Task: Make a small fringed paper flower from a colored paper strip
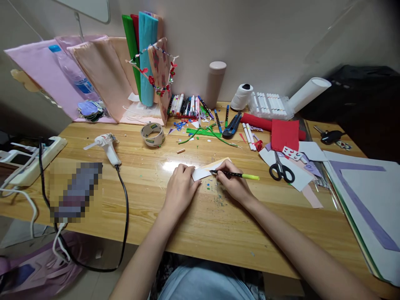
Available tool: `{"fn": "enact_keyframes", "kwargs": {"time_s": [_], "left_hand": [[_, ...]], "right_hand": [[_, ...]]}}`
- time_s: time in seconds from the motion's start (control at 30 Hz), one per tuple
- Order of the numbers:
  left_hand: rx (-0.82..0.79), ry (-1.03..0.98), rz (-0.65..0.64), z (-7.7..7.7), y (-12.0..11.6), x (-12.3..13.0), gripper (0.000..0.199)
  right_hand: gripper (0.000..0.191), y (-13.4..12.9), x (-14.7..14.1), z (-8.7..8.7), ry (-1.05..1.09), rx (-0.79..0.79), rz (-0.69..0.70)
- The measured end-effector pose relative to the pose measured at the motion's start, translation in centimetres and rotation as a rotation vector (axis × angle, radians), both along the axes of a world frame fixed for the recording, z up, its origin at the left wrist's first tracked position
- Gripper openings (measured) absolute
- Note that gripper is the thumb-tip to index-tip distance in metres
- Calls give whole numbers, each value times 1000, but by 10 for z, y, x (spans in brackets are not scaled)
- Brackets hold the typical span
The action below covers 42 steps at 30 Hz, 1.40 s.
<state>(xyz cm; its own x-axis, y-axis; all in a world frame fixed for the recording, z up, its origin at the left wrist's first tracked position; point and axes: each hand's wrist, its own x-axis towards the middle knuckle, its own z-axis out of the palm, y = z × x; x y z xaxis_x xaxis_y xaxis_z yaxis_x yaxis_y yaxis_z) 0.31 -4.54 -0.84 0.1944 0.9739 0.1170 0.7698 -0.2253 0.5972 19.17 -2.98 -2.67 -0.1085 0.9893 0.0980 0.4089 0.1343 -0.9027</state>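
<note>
A small strip of paper (201, 173), white with a yellow-orange coloured part along its far side, lies on the wooden table in front of me. My left hand (182, 185) rests on the table with its fingertips at the strip's left end, pressing or pinching it. In my right hand (231, 181) is a black marker with a yellow-green end (250, 177), its tip touching or just over the paper. Small paint or ink specks dot the wood beside the right hand. Black-handled scissors (281, 171) lie to the right on paper scraps.
At left are a white glue gun (109, 150) with a black cord, a power strip (40, 160) and a blurred phone-like object. Behind the hands are a tape roll (152, 134), several markers (184, 105), a utility knife (232, 126) and a tumbler (215, 85). Paper sheets (365, 187) lie right.
</note>
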Motion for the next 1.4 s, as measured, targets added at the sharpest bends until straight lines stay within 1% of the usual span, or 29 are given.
{"fn": "enact_keyframes", "kwargs": {"time_s": [0.13,0.27,0.33,0.43,0.5,0.6,0.63,0.77,0.8,0.93,1.07,1.17,1.23,1.27,1.3,1.33,1.4], "left_hand": [[-37,-28,-14,-4,3,-4,23],[-50,-48,-18,-6,5,-6,23],[-53,-36,-8,-5,4,-6,23],[-49,-27,-3,-5,2,-5,23],[-44,-24,0,-5,2,-4,23],[-45,-20,4,-4,1,-4,24],[-44,-19,4,-4,2,-4,24],[-31,-17,1,-4,1,-4,24],[-29,-16,1,-5,1,-4,25],[-22,-8,6,-6,0,-5,25],[-17,10,7,-5,-1,-2,25],[-22,24,17,1,-6,-2,32],[-9,28,41,8,-15,-14,41],[16,16,69,13,-20,-26,42],[57,14,135,17,-26,-43,39],[116,33,228,21,-33,-64,35],[275,121,524,26,-46,-118,35]], "right_hand": [[7,1,4,2,-58,24,0],[6,1,7,6,-147,98,-53],[5,0,6,7,-189,138,-16],[3,-1,3,7,-230,179,99],[3,0,4,7,-223,169,101],[4,1,7,7,-189,139,14],[4,2,8,6,-182,136,6],[3,2,8,6,-165,101,75],[4,2,8,6,-158,87,72],[6,3,9,4,-143,76,-29],[5,3,10,2,-125,81,20],[7,3,10,2,-106,61,-12],[7,3,11,1,-112,60,-46],[7,3,12,1,-114,63,-47],[6,3,13,0,-114,63,-40],[6,4,13,-1,-107,57,-29],[6,5,14,-4,-82,30,-18]]}}
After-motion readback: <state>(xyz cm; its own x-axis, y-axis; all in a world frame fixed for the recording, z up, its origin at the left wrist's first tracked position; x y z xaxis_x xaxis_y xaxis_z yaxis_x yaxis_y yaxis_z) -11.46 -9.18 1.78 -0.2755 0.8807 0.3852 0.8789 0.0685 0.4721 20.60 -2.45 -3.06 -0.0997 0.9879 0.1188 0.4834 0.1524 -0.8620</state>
